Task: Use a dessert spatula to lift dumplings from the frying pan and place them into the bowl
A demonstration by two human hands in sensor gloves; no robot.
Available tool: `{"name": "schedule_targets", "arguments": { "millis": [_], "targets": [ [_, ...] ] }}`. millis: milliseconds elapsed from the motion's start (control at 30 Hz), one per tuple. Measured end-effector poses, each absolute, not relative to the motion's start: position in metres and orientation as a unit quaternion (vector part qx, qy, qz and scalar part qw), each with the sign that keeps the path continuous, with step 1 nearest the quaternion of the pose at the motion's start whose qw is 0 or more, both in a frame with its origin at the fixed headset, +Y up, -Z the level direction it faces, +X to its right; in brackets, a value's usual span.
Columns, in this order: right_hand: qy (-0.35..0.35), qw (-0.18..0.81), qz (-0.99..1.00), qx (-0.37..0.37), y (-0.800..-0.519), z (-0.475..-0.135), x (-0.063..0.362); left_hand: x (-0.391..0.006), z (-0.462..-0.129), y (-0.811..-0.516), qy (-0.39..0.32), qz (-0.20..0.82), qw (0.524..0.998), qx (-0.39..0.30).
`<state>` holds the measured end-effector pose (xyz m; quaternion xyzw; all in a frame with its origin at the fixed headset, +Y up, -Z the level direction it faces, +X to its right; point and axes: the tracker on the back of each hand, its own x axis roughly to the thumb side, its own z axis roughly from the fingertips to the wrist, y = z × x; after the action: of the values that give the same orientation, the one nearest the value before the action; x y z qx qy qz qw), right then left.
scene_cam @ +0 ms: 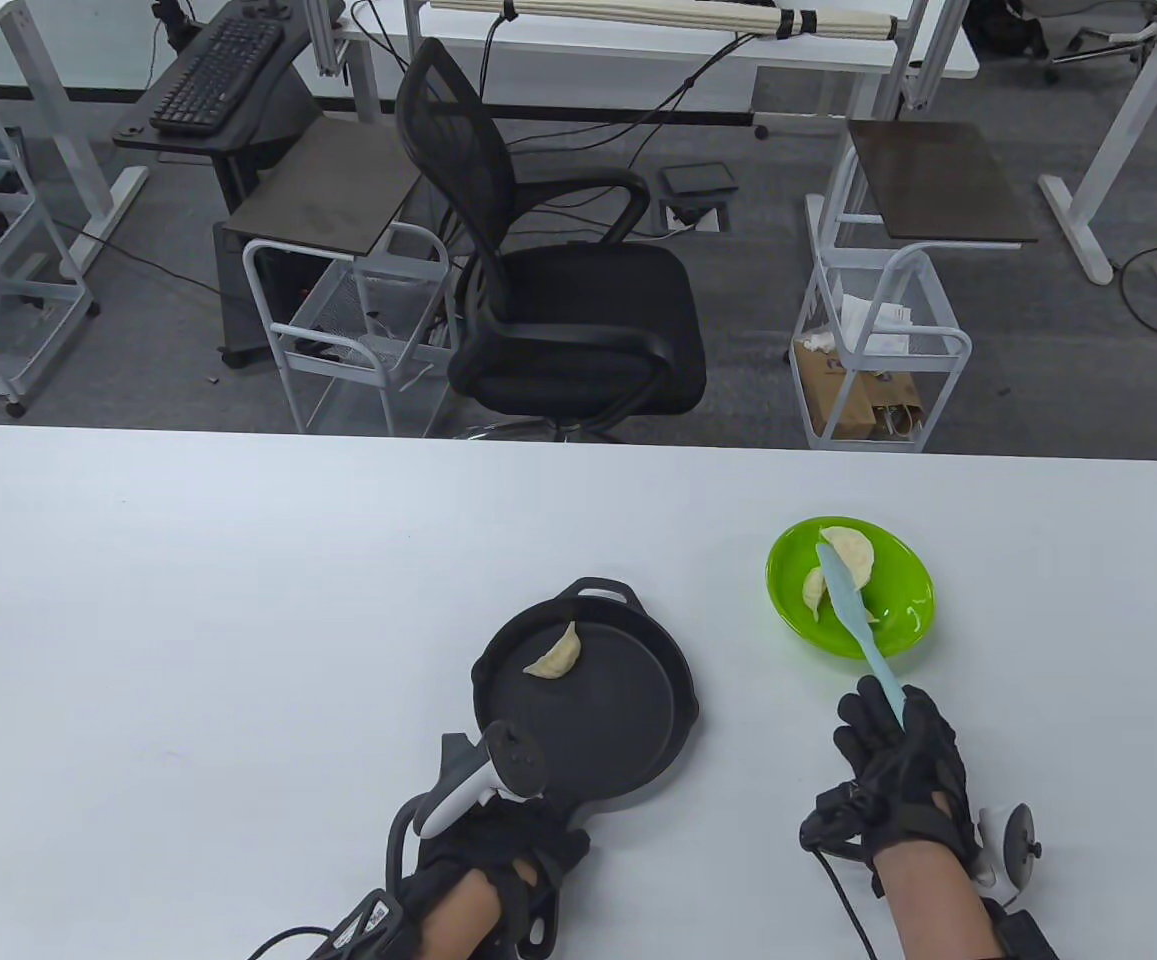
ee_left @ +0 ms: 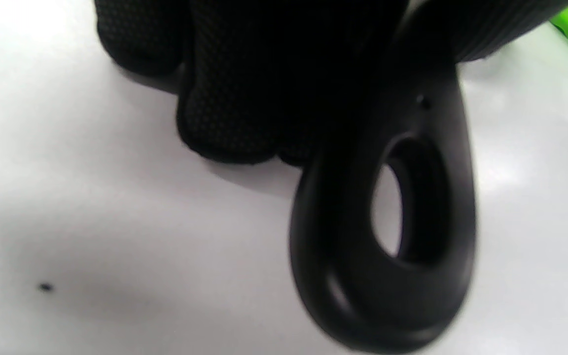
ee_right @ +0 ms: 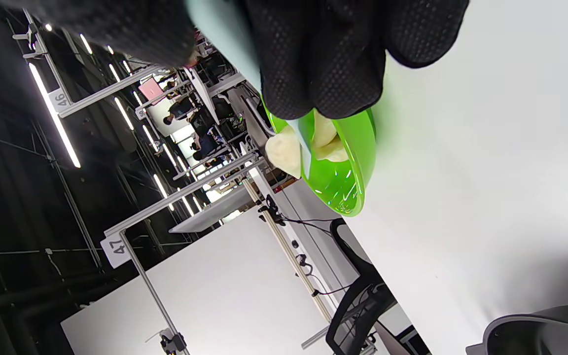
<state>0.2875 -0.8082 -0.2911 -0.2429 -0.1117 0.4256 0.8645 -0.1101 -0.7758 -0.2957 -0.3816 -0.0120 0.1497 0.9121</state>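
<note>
A black frying pan (scene_cam: 628,720) sits mid-table with one dumpling (scene_cam: 554,655) at its far left. My left hand (scene_cam: 498,845) grips the pan's handle; in the left wrist view its fingers (ee_left: 225,98) curl round the handle, whose looped end (ee_left: 387,236) sticks out. To the right stands a green bowl (scene_cam: 903,610) with two dumplings (scene_cam: 850,553) (scene_cam: 815,592) inside. My right hand (scene_cam: 893,765) grips a light blue spatula (scene_cam: 853,610), its blade reaching into the bowl between the two dumplings. The right wrist view shows the bowl (ee_right: 350,162) and the dumplings (ee_right: 284,150).
The white table (scene_cam: 188,620) stretches wide to the left and behind the pan. A black office chair (scene_cam: 558,300) and wire carts (scene_cam: 878,340) stand beyond the far edge. The pan's rim (ee_right: 545,328) shows at the bottom right of the right wrist view.
</note>
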Motion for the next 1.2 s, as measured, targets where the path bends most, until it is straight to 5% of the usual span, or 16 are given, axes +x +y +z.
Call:
{"name": "schedule_targets", "arguments": {
  "millis": [467, 1200],
  "targets": [
    [-0.112, 0.869, 0.420, -0.236, -0.805, -0.291, 0.287, -0.110, -0.296, -0.776, -0.012, 0.148, 0.913, -0.380],
    [-0.075, 0.817, 0.560, -0.113, -0.779, -0.295, 0.266, -0.110, -0.296, -0.776, -0.011, 0.148, 0.913, -0.380]
  ]
}}
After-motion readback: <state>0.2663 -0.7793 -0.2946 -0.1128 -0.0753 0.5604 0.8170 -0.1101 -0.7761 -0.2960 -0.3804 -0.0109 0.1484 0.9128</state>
